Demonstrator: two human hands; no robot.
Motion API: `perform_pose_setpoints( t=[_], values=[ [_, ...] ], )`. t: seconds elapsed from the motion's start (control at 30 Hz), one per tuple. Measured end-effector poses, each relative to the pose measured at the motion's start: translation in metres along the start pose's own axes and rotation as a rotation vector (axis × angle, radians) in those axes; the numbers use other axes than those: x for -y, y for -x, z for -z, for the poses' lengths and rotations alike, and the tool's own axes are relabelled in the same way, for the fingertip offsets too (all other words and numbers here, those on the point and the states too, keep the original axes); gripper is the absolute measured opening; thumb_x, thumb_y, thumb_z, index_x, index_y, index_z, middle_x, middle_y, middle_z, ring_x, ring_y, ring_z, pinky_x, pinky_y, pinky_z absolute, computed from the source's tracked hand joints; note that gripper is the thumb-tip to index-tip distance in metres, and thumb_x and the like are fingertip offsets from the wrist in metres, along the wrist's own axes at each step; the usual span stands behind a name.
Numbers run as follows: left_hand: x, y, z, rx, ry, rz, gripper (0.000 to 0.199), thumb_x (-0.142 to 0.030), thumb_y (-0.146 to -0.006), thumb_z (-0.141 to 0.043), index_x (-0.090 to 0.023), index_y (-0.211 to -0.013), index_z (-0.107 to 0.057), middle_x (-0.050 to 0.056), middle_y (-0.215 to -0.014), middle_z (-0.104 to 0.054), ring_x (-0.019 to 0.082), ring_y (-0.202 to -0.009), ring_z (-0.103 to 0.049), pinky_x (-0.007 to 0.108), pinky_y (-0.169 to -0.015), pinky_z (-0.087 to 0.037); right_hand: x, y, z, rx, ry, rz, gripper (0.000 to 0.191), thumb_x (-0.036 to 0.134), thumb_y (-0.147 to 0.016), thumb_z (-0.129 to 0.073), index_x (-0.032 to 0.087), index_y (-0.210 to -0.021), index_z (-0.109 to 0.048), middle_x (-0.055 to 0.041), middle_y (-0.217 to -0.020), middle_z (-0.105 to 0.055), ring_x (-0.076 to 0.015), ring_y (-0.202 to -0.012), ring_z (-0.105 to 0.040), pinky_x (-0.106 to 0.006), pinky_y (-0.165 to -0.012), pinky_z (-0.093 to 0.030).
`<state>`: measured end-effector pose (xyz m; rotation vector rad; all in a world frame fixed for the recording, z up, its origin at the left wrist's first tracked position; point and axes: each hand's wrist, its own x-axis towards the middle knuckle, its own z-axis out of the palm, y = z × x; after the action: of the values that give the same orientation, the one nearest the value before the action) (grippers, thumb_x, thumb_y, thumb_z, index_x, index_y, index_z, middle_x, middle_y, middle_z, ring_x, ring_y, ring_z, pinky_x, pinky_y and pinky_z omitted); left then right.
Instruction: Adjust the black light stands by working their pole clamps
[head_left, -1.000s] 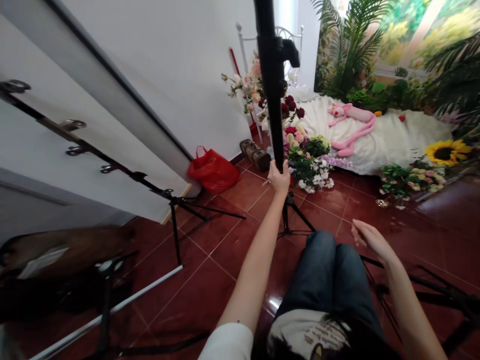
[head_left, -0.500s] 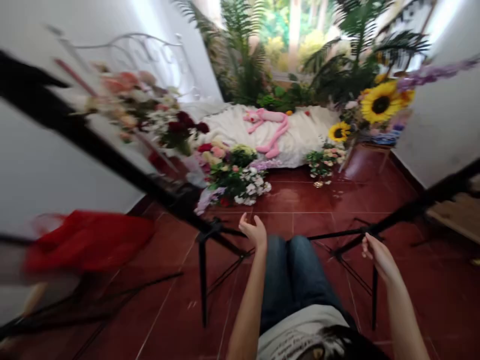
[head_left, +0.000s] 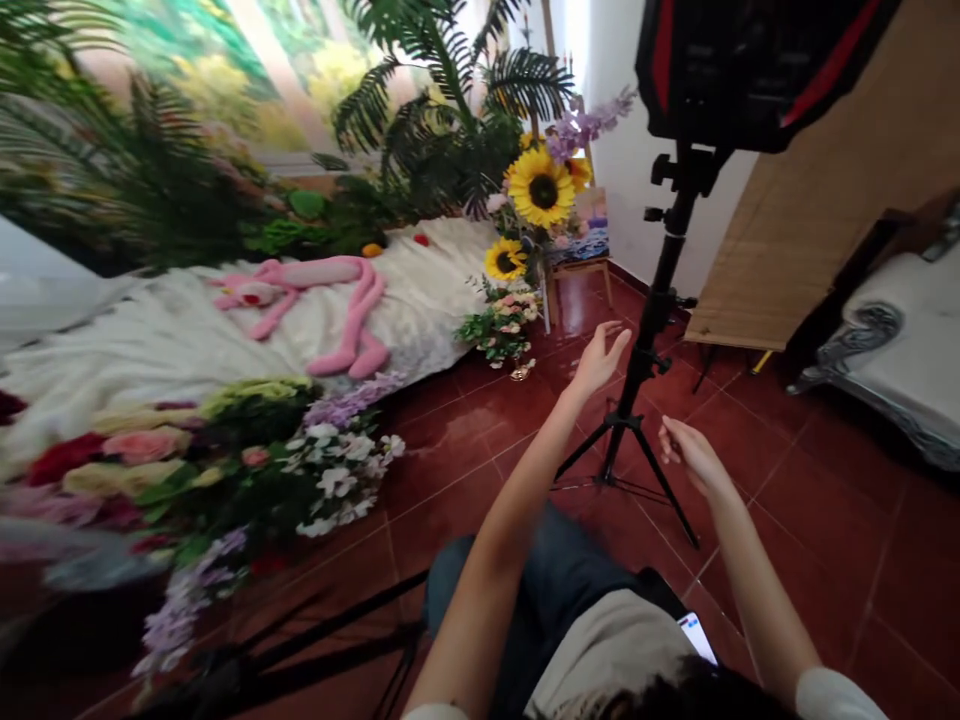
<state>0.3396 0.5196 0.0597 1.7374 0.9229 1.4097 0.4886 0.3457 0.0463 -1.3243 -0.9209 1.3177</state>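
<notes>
My left hand (head_left: 602,358) reaches forward in the air, thumb and fingers apart, holding nothing. Beside it rises the black pole of a light stand (head_left: 651,318); whether the fingertips touch it cannot be told. Lower and to the right, my right hand (head_left: 694,455) is raised with its fingers curled in loosely toward the thumb; no object shows in it. The tripod legs (head_left: 670,492) of the stand spread on the floor beyond both hands. A lit phone (head_left: 697,638) lies by my right hip.
A pink plush toy (head_left: 349,300) lies on a white-draped bed (head_left: 435,280). Artificial flowers (head_left: 330,470) stand in front, with sunflowers (head_left: 541,188) beyond. A black lamp head (head_left: 750,70) looms upper right, near a brown panel (head_left: 795,200) and a silver-white sofa (head_left: 919,340).
My view has swung to the right, bringing the lamp, panel and sofa in. My left hand has moved right and forward, nearer the right stand. My right hand stays raised and curled.
</notes>
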Motion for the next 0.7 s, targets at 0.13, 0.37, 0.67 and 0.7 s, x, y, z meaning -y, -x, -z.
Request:
perform_pose_setpoints(
  t=[0.13,0.37,0.67,0.7],
  values=[
    [0.012,-0.021,-0.057,-0.007,0.16,0.06,0.065,-0.076,-0.088,-0.037,-0.018,-0.095,-0.065,0.01,-0.094,-0.073,0.017,-0.086,-0.07,0.03,-0.079,-0.056,0.009,-0.004,-0.003,0.03,-0.017,0.033,0.049,0.069,-0.067,-0.074,0.022,-0.066,-0.059,0.0038,-0.051,-0.049,-0.0086,-0.043,-0.037,-0.025,-0.048,-0.036],
    [0.025,-0.018,-0.087,-0.061,0.296,0.217,0.08,-0.09,-0.078,-0.023,-0.018,-0.065,-0.057,0.004,-0.061,-0.06,0.012,-0.054,-0.057,0.025,-0.054,-0.046,0.028,-0.042,0.012,-0.006,-0.137,0.077,0.056,0.075,-0.073,-0.068,0.02,-0.074,-0.057,0.0054,-0.051,-0.045,-0.0074,-0.042,-0.032,-0.022,-0.044,-0.033],
    [0.02,-0.016,-0.085,-0.1,0.198,0.166,0.067,-0.084,-0.081,-0.039,-0.02,-0.072,-0.058,0.001,-0.062,-0.061,0.011,-0.055,-0.057,0.025,-0.058,-0.045,0.033,-0.08,0.015,0.331,-0.624,-0.235,0.017,0.028,-0.096,-0.05,0.02,-0.08,-0.05,0.0041,-0.062,-0.043,-0.0091,-0.048,-0.028,-0.015,-0.039,-0.023],
    [0.021,-0.017,-0.084,-0.093,0.206,0.159,0.066,-0.083,-0.081,-0.041,-0.02,-0.071,-0.058,0.001,-0.063,-0.061,0.011,-0.056,-0.057,0.025,-0.06,-0.046,0.031,-0.083,0.015,0.369,-0.705,-0.242,0.016,0.024,-0.096,-0.049,0.02,-0.08,-0.049,0.0046,-0.061,-0.044,-0.0088,-0.047,-0.03,-0.014,-0.04,-0.025]
  ],
)
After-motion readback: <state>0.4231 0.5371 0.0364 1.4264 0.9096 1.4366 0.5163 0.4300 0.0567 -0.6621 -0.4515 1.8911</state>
